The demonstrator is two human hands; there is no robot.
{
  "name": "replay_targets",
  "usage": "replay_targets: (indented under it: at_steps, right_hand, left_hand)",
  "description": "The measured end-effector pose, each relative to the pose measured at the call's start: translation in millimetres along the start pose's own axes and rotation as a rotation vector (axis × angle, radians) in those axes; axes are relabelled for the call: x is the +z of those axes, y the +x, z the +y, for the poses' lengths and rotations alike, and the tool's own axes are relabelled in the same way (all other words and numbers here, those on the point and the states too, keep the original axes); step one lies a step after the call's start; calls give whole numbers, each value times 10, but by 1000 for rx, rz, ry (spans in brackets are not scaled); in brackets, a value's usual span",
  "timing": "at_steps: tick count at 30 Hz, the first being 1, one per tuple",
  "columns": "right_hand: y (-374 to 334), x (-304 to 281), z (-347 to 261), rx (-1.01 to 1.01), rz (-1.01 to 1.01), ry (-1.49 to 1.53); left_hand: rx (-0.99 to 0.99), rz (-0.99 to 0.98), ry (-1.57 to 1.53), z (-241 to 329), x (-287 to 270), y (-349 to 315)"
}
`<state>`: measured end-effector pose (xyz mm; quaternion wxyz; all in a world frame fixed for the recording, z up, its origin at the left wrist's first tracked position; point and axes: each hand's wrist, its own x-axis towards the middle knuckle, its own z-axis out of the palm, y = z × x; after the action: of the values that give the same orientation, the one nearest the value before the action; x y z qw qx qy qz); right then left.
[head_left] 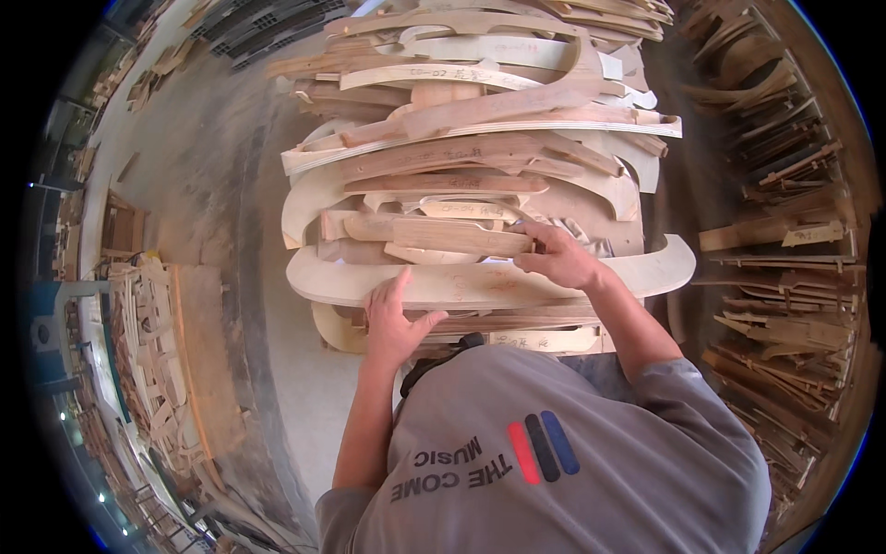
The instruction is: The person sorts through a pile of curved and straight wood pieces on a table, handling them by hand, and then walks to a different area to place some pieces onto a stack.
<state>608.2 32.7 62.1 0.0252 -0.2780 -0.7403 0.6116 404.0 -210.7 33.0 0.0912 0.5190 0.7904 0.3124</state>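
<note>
Tan wooden block: a long shaped block (461, 234) is lying on the wood pile, just toward 12 o'clock of a pale curved board and running roughly from 9 to 3 o'clock.
Curved board: the pale curved board (544, 284) is stretching across the near part of the pile, its right end bending up toward 2 o'clock and its face showing faint red marks.
Right hand: this hand (565, 259) is reaching in from 4 o'clock, its fingers partly curling at the block's right end and touching it; whether they are gripping it, I cannot tell.
Left hand: this hand (391, 325) is resting at the board's near edge, toward 8 o'clock, fingers and thumb spreading wide and clasping nothing.
Wood pile: more shaped pieces (461, 159) are lying stacked toward 12 o'clock, several carrying handwriting.
Racks: wooden pieces (784, 235) are filling racks at 3 o'clock.
Side heap: pale offcuts (166, 360) are lying heaped toward 8 o'clock.
Shirt: the person is wearing a grey shirt (628, 462) at 5 o'clock.
</note>
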Motion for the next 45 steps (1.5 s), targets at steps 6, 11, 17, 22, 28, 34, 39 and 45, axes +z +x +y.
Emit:
replay_targets:
  at_steps: [6, 11, 17, 22, 28, 34, 39, 45]
  right_hand:
    - [-21, 30, -100, 2, -183, 366]
    - [66, 107, 9, -36, -214, 404]
    - [119, 418, -40, -106, -118, 511]
    - [132, 837, 72, -137, 21, 538]
    - [126, 1039, -5, -183, 4, 457]
    - [179, 775, -129, -215, -88, 140]
    - [324, 511, -126, -52, 166, 583]
    - [305, 345, 4, -18, 122, 691]
  left_hand:
    - [-224, 168, -419, -56, -77, 143]
    - [-258, 190, -855, 43, -127, 235]
    - [-513, 376, -1430, 40, -114, 325]
    - [-638, 394, -1488, 57, -8, 424]
    - [-673, 188, -1392, 350, 66, 420]
    - [-513, 27, -1196, 221, -152, 515]
    - [-381, -344, -721, 202, -532, 571]
    - [-324, -508, -619, 76, -605, 661]
